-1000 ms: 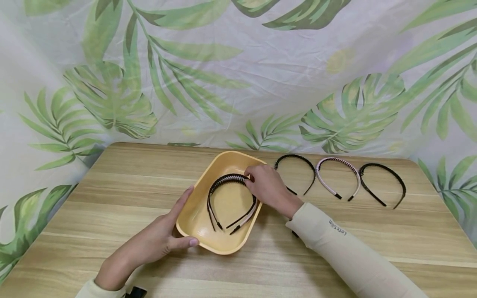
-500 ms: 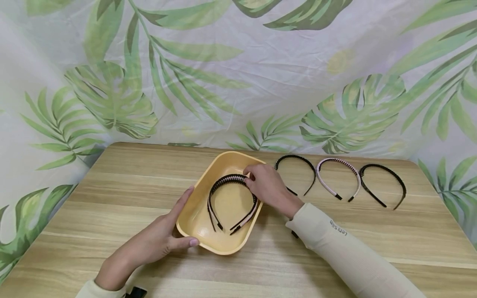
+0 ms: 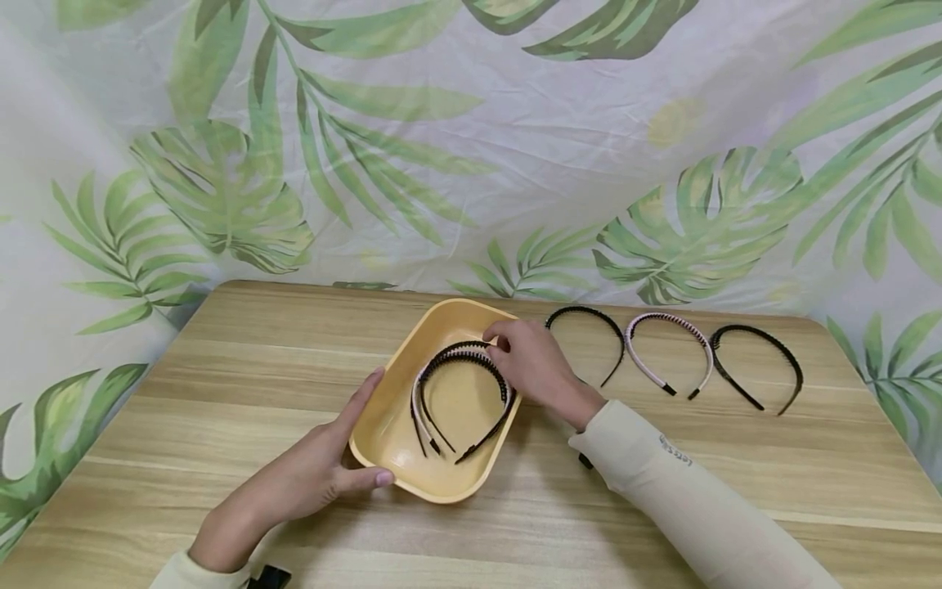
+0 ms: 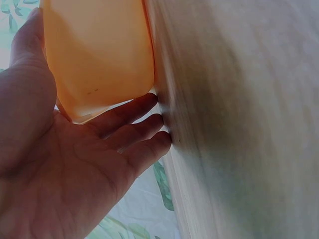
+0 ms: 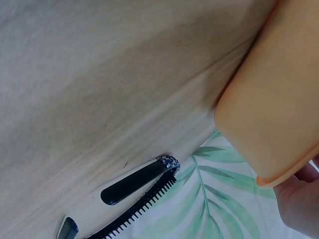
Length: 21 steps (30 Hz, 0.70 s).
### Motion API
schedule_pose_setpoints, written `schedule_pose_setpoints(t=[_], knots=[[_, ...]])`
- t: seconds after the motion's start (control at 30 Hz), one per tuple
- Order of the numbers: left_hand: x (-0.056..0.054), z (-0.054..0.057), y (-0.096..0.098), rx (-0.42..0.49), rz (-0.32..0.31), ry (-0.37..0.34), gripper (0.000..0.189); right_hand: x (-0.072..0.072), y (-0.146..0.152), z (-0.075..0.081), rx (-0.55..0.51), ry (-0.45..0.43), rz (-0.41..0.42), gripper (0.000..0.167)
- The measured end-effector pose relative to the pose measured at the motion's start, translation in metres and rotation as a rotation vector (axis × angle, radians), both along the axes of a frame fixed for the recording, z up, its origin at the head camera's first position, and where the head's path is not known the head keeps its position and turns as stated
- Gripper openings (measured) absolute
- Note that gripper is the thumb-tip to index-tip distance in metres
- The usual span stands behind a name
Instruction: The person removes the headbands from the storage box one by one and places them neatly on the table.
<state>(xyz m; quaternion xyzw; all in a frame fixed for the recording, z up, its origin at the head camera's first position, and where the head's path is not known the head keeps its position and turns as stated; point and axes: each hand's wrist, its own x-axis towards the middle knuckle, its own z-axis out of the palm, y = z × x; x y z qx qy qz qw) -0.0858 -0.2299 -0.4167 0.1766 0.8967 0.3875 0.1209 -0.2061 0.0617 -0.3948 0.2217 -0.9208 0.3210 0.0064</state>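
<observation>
A yellow plastic bin [image 3: 386, 446] sits tilted slightly sideways on the table. Inside it, pink and black toothed headbands overlap, with a black headband [image 3: 465, 357] lying nearest. My right hand [image 3: 533, 360] reaches over the bin's right rim and pinches the headbands at their upper right; its fingertips hide that stretch. My left hand [image 3: 316, 466] holds the bin's near left corner, thumb at the front rim and fingers along the side. In the left wrist view its fingertips [image 4: 162, 137] meet the tabletop beside the bin wall [image 4: 99, 55].
Right of the bin, a black headband [image 3: 589, 310], a pink headband [image 3: 666, 315] and another black headband [image 3: 758, 329] lie in a row on the wooden table [image 3: 280, 352]. A leaf-patterned cloth [image 3: 412, 180] hangs behind the table's far edge.
In the bin, the stacked headbands have spread apart: a black one has slid toward the near side and right. My right hand has shifted slightly right; my left hand keeps its place.
</observation>
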Motion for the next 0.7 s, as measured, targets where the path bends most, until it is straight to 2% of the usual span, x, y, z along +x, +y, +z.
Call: schedule_pose_setpoints(t=[0.13, 0.7], knots=[[0.000, 0.001, 0.000, -0.004, 0.002, 0.000, 0.117, 0.000, 0.001, 0.003, -0.007, 0.022, 0.006, 0.018], [0.000, 0.000, -0.001, -0.004, 0.006, 0.000, 0.118, 0.007, 0.004, 0.023, -0.020, -0.017, -0.010, 0.019]])
